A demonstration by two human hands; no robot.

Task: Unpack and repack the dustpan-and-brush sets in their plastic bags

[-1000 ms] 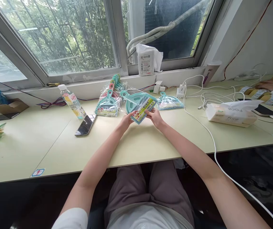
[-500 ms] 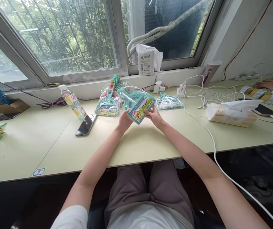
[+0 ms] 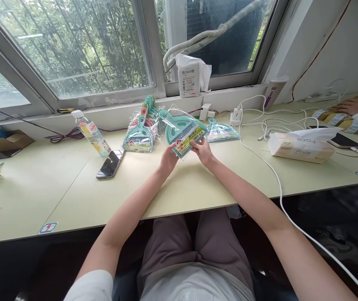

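Between my two hands is a teal dustpan and brush set [image 3: 179, 128] in a clear plastic wrapper, tilted, its handle toward the upper left and a yellow printed label facing me. My left hand [image 3: 168, 160] grips the lower left corner. My right hand [image 3: 204, 153] holds the right side, thumb over the label. Just behind to the left lies a pile of similar wrapped dustpan sets [image 3: 139, 138], teal, green and red. Another wrapped teal dustpan set [image 3: 221, 131] rests flat on the table to the right, partly hidden by the held one.
On the table [image 3: 128, 192] at left are a tilted bottle [image 3: 91, 134] and a phone [image 3: 110, 164]. A tissue pack [image 3: 300, 147] and white cables [image 3: 274, 125] lie at right. Another person's hand [image 3: 351, 106] shows at the far right. A paper packet [image 3: 190, 79] stands on the sill.
The held dustpan set has turned slightly, its handle swinging a little rightward and up, with both hands keeping hold. My view has shifted slightly.
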